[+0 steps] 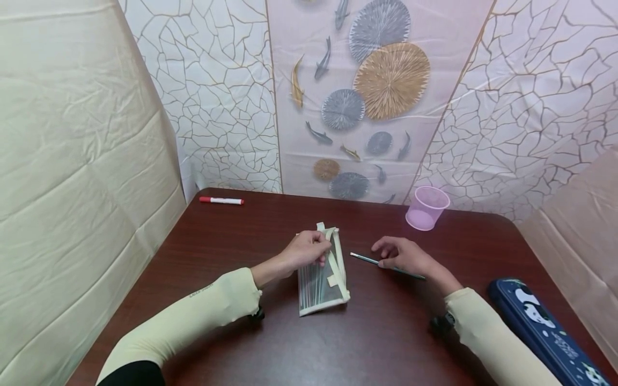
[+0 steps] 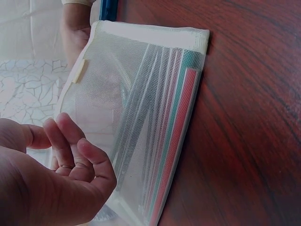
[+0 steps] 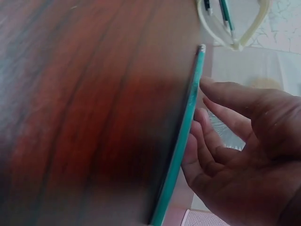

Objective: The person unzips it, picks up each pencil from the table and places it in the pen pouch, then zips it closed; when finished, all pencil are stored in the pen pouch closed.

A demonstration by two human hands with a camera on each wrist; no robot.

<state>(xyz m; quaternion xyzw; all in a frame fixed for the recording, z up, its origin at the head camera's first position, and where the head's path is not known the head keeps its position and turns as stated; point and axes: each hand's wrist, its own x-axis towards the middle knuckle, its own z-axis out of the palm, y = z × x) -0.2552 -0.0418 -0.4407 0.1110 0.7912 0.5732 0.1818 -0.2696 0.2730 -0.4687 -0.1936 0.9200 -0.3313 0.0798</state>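
Note:
A cream-trimmed mesh pencil pouch (image 1: 314, 289) stands partly open on the table, with several pencils, green and red among them, showing through its mesh (image 2: 178, 108). My left hand (image 1: 309, 249) pinches its upper edge between thumb and forefinger; the other fingers curl loosely in front of the mesh. To the right of the pouch, a slim green pencil (image 3: 181, 141) lies on the tabletop. Over it, my right hand (image 1: 403, 254) has its fingers loosely bent, thumb tip right beside the pencil and the other fingertips along its far side.
At the back left lies a red-capped white marker (image 1: 222, 200). A pink translucent cup (image 1: 427, 209) stands at the back right edge. Along the right side is a dark blue pencil case (image 1: 545, 327) with panda pictures. Patterned cloth (image 1: 217, 96) hangs behind the brown table (image 1: 338, 354).

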